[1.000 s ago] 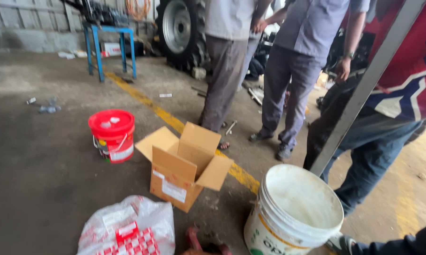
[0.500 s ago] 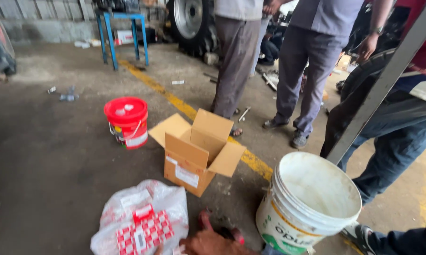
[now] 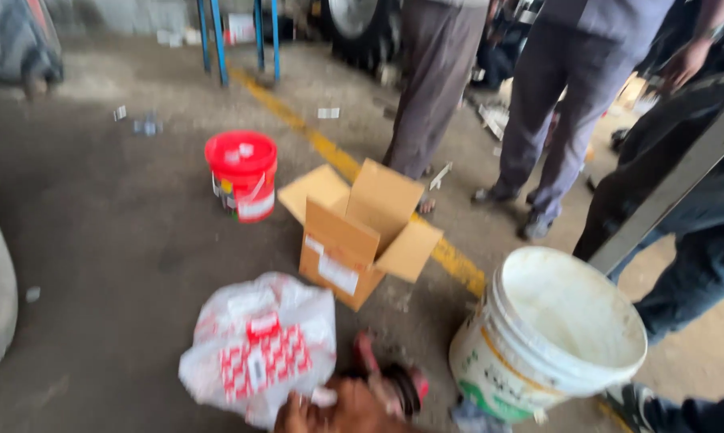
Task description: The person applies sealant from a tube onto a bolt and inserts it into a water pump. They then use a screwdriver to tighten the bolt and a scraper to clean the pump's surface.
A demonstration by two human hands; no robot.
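Clear plastic bag (image 3: 258,353) of red-and-white packets lay on floor, foreground. Open brown cardboard box (image 3: 362,232), white label on its side, stood behind it. Red lidded bucket (image 3: 243,175) carried white label. White bucket (image 3: 550,333) showed green-yellow print.

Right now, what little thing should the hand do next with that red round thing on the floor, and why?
Probably get a firmer grip first. The hand only shows at the bottom edge, resting on the dark part with a red rim, and the picture is too blurred to tell if it is properly gripped. The plastic bag lies right beside it, the white bucket on the other side.
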